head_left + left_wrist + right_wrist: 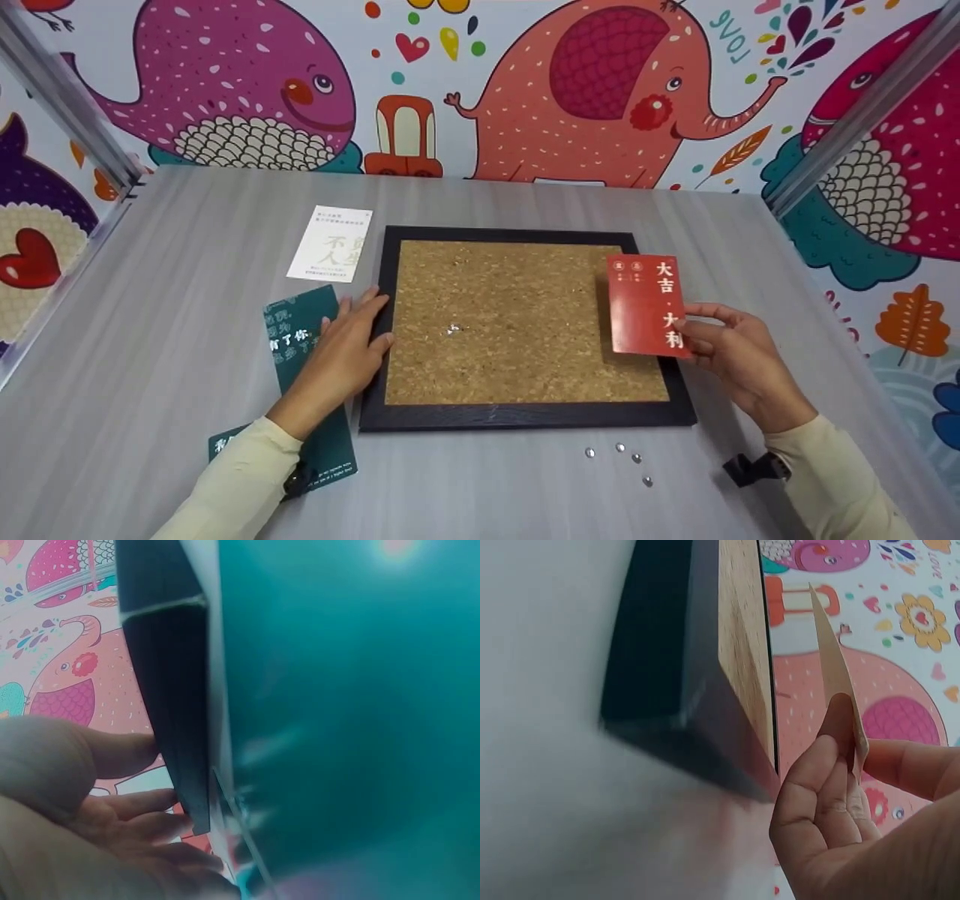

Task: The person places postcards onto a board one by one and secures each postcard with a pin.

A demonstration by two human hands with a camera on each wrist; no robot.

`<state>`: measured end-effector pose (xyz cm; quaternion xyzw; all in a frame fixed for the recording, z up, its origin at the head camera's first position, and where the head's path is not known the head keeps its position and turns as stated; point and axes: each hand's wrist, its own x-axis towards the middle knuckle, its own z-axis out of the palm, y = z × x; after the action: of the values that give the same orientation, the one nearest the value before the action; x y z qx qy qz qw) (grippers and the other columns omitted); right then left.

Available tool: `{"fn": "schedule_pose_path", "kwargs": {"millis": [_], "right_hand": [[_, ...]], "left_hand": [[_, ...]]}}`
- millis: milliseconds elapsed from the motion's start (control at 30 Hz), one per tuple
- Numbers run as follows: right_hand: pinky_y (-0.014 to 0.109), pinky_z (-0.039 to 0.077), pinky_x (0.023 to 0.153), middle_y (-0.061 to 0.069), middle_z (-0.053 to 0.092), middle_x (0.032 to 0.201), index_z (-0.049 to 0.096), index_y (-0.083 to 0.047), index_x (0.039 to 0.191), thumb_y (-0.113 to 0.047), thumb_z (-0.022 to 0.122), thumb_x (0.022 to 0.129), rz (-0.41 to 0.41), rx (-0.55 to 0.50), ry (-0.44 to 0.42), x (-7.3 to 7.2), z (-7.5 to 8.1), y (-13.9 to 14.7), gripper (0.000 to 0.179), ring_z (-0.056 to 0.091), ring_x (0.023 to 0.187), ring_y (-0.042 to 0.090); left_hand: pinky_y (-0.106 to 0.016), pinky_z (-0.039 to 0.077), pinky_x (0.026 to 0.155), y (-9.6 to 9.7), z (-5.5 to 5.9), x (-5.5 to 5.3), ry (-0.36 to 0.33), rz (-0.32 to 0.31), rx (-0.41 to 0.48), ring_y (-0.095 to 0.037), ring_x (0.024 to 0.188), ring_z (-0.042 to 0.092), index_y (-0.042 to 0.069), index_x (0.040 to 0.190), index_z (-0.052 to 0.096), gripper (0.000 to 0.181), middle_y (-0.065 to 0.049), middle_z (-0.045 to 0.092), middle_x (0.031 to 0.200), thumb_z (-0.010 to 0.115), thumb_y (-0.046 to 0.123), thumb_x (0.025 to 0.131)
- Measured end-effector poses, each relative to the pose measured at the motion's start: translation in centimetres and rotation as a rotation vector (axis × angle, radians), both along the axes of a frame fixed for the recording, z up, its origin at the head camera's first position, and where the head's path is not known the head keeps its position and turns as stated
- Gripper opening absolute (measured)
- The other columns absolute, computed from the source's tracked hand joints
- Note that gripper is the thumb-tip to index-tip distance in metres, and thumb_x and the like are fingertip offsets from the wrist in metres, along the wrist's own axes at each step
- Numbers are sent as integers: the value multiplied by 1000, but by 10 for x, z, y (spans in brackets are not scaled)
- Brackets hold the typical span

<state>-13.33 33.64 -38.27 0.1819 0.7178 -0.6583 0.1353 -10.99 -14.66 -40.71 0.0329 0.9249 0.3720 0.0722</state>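
A cork board (pixel 525 322) in a black frame lies flat on the table. My right hand (pixel 735 352) pinches a red card (pixel 645 300) with white characters by its right edge, thumb on one face and fingers behind. The card is held raised over the board's right side, and the right wrist view shows this card (pixel 836 664) nearly edge-on. My left hand (pixel 341 349) rests against the frame's left side, fingertips at the black edge (pixel 172 705). Beneath that hand and forearm lies a dark green card (pixel 300 367), partly hidden.
A white card (pixel 330 244) lies behind the left hand. Another green card (pixel 225 439) shows beside the left sleeve. Several silver thumbtacks (pixel 620 448) are scattered in front of the board. A small shiny piece (pixel 454 328) sits on the cork. A printed wall (pixel 420 52) stands behind the table.
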Motion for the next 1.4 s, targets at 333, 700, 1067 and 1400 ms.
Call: {"fn": "schedule_pose_path", "kwargs": {"millis": [333, 700, 1067, 1400], "right_hand": [[31, 66, 80, 0, 80, 100, 51, -1, 136, -10, 74, 105, 29, -43, 57, 0, 0, -30, 41, 79, 83, 16], [31, 64, 77, 2, 79, 95, 52, 1, 135, -6, 74, 103, 91, -48, 72, -5, 1, -58, 39, 77, 79, 14], [31, 64, 75, 5, 76, 103, 53, 4, 138, -5, 74, 101, 90, -49, 87, -9, 0, -81, 43, 76, 81, 15], [26, 61, 67, 0, 77, 90, 56, 8, 133, 2, 74, 97, 83, -61, 121, -13, -5, -98, 41, 71, 73, 10]], "left_hand": [[-72, 8, 130, -2, -1, 0, 10, -23, 13, -51, 165, 14, -8, 165, 39, 58, -26, 26, 178, 58, 7, 113], [-68, 9, 132, -3, -3, -1, 5, -26, 21, -49, 165, 17, -8, 165, 39, 58, -26, 27, 178, 58, 7, 113], [-67, 9, 132, -3, -2, -1, 10, -17, 37, -47, 164, 25, -7, 165, 40, 58, -25, 28, 178, 59, 7, 113], [-72, 10, 130, -3, -3, -1, 55, -37, -21, -48, 163, 27, -11, 163, 41, 57, -27, 31, 176, 59, 5, 111]]}}
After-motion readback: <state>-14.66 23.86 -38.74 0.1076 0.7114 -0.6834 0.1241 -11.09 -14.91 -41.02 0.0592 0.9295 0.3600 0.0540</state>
